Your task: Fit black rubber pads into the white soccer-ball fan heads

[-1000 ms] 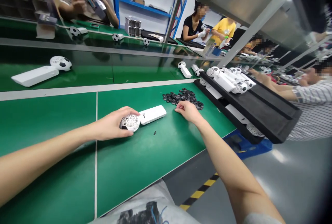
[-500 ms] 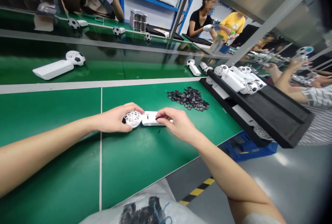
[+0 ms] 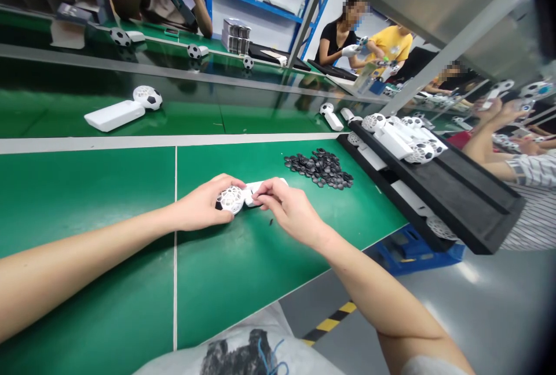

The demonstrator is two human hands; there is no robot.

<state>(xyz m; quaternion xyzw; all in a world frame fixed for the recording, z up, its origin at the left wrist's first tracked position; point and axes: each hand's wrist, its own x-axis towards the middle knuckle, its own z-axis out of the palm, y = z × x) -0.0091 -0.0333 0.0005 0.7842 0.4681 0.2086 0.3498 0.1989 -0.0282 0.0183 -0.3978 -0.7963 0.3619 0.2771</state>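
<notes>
A white handheld fan [image 3: 231, 200] with a football-patterned round head lies on the green bench. My left hand [image 3: 206, 204] wraps its fingers and thumb around the head, holding it by the edges. At the joint between head and handle, my right hand [image 3: 292, 208] has thumb and fingertips pinched together. A small black piece is in that pinch, mostly hidden by the fingers. The handle slants up and away behind my right fingers. Just below on the bench lies a tiny black bit [image 3: 271, 222]. Beyond my right hand spreads a pile of black patches [image 3: 321, 167].
Stacked black trays [image 3: 471, 189] with several fans stand at the right bench edge. Behind the bench runs a green belt [image 3: 191, 114] carrying another fan [image 3: 115, 115]. Co-workers sit across and to the right. A blue crate [image 3: 417, 247] is below the trays.
My right hand has slid left along the handle to the joint, the black piece now less visible. The fan's handle has swung away from me. The fan on the belt sits further right.
</notes>
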